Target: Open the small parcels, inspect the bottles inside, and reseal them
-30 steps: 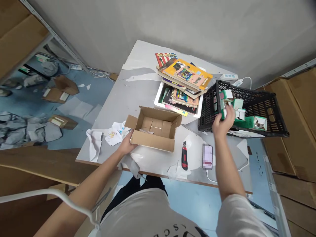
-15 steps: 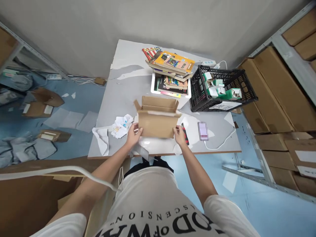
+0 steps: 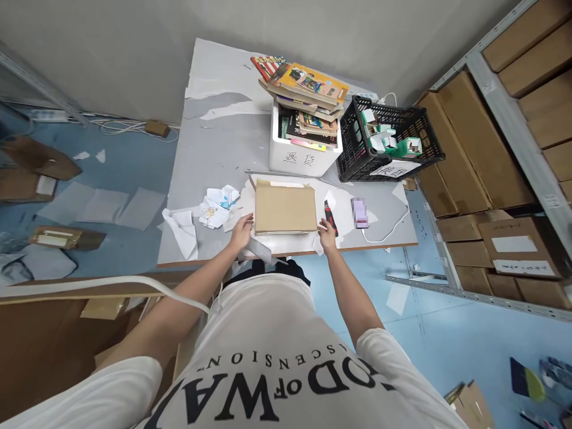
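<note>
A brown cardboard box (image 3: pixel 286 207) lies on the table in front of me with its lid down. At its near left corner is my left hand (image 3: pixel 242 231), fingers apart and nothing held. My right hand (image 3: pixel 327 233) is by the near right corner, also open, with a small gap to the cardboard. Just beyond those right fingers lies a red and black utility knife (image 3: pixel 330 217). Crumpled printed paper (image 3: pixel 218 205) sits left of the box.
Behind the box stands a white bin (image 3: pixel 304 158) piled with books (image 3: pixel 308 83). A black crate (image 3: pixel 391 134) holding small green-and-white boxes is to its right. A phone (image 3: pixel 360 213) with a cable lies at right; stacked cartons (image 3: pixel 473 137) fill the shelving there.
The box's lid and side flaps, raised before, are now folded down. Both hands have let go of its sides and moved slightly apart from it. My view has shifted.
</note>
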Motion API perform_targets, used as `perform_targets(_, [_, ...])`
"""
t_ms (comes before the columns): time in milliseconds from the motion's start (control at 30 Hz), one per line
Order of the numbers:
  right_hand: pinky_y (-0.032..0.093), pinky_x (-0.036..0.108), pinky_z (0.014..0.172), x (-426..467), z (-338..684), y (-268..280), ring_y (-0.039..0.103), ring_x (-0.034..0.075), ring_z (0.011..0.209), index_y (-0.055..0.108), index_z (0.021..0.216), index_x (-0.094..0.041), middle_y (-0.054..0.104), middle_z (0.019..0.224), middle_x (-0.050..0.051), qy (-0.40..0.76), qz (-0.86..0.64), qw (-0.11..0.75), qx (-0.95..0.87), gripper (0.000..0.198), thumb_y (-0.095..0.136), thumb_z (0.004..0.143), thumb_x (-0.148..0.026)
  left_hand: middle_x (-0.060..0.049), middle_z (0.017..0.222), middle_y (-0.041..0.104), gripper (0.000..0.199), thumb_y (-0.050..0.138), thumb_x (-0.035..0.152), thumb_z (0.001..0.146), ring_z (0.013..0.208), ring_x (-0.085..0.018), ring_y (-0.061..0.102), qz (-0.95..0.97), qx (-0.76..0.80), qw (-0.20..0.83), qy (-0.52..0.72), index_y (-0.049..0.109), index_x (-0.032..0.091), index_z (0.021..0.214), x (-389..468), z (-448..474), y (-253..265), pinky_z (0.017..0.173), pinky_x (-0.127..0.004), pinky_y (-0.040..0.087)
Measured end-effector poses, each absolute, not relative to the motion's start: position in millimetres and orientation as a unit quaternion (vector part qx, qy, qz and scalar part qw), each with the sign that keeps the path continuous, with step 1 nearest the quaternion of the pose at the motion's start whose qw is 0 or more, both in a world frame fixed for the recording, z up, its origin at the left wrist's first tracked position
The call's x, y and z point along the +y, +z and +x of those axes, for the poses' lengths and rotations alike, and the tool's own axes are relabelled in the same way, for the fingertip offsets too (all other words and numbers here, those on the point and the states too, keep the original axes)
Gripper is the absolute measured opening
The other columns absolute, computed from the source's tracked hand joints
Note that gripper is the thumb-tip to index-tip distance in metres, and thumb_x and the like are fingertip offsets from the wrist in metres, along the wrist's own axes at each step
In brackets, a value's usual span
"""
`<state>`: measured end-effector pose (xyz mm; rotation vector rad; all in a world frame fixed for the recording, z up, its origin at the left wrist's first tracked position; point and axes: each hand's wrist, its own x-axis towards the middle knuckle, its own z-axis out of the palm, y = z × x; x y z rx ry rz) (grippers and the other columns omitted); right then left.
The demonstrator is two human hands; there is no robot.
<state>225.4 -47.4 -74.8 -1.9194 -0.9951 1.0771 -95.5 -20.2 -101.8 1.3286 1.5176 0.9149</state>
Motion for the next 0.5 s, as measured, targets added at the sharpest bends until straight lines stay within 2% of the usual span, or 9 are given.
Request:
perform_targets(100, [0.048, 0.041, 0.096, -64, 230, -81, 0.061, 0.022, 0.108, 0.053, 0.131, -0.02, 0.054, 0.133, 0.014, 0.425, -0.744, 0.322, -0.402, 0.06, 0.056, 0.072, -0.019, -0.014, 0.132, 0.057, 0.065, 0.055, 0.023, 0.067, 0.115, -0.029, 0.058, 0.6, 0.591, 0.449, 0.299, 0.053, 0.014, 0.132, -36, -104, -108, 0.093, -0.042, 0.05])
perform_targets(167, [0.049, 0.041, 0.094, -67, 225, -84, 0.061, 0.022, 0.108, 0.056, 0.125, -0.022, 0.056, 0.131, 0.011, 0.433, -0.739, 0.315, -0.409, 0.056, 0.059, 0.068, -0.018, -0.014, 0.132, 0.058, 0.069, 0.058, 0.026, 0.067, 0.114, -0.029, 0.059, 0.624, 0.581, 0.451, 0.265, 0.051, 0.013, 0.134, -43, -103, -110, 0.093, -0.042, 0.05])
perform_targets(333, [0.049, 0.039, 0.092, -62, 204, -80, 0.062, 0.02, 0.105, 0.054, 0.11, -0.02, 0.064, 0.114, 0.009, 0.436, -0.721, 0.332, -0.424, 0.035, 0.055, 0.075, -0.025, -0.012, 0.115, 0.068, 0.057, 0.054, 0.034, 0.078, 0.098, -0.025, 0.065, 0.59, 0.611, 0.465, 0.249, 0.053, 0.013, 0.131, -46, -91, -94, 0.094, -0.043, 0.049])
perform_targets(500, [0.046, 0.036, 0.092, -61, 207, -39, 0.06, 0.019, 0.101, 0.049, 0.099, -0.02, 0.064, 0.106, 0.009, 0.393, -0.715, 0.368, -0.446, 0.027, 0.049, 0.083, -0.042, -0.012, 0.132, 0.057, 0.059, 0.061, 0.044, 0.077, 0.118, -0.025, 0.057, 0.568, 0.569, 0.449, 0.389, 0.049, 0.019, 0.13, -48, -86, -52, 0.093, -0.039, 0.051])
